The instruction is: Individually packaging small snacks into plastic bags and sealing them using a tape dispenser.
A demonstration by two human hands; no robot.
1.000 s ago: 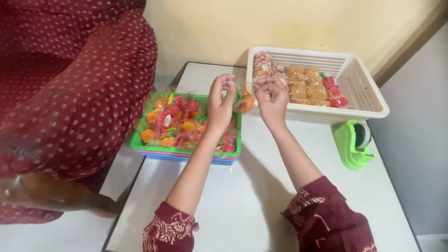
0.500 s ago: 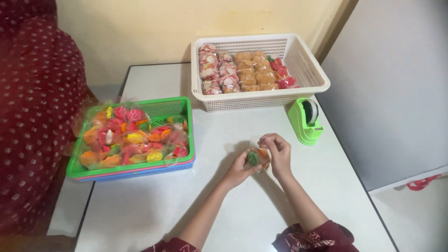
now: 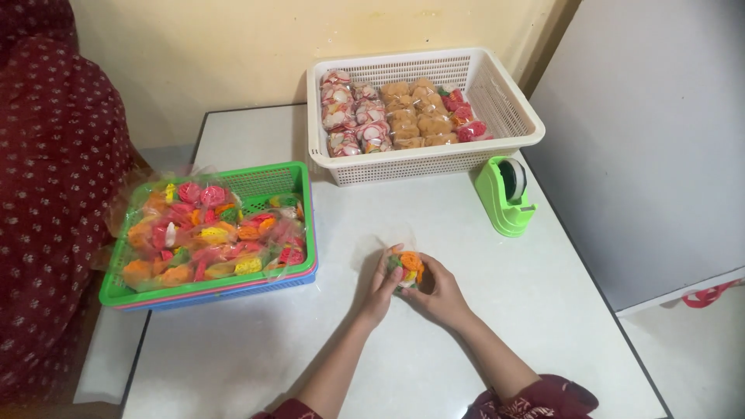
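Small clear packet of coloured snacks (image 3: 408, 266) cupped low over the white table (image 3: 256, 365), between left hand (image 3: 382, 283) and right hand (image 3: 440, 291), both grasping it equally near, green tape dispenser (image 3: 505, 194) far-right of it.

Single head-worn view, looking steeply down and forward from above the white rectangular surface (image 3: 256, 349). Faces the pale yellow wall (image 3: 233, 46) beyond the far edge. Close enough that forearms enter from the bottom edge, wide enough to take in the white perforated plastic basket (image 3: 512, 116) far off and the green plastic tray (image 3: 303, 202) at left.
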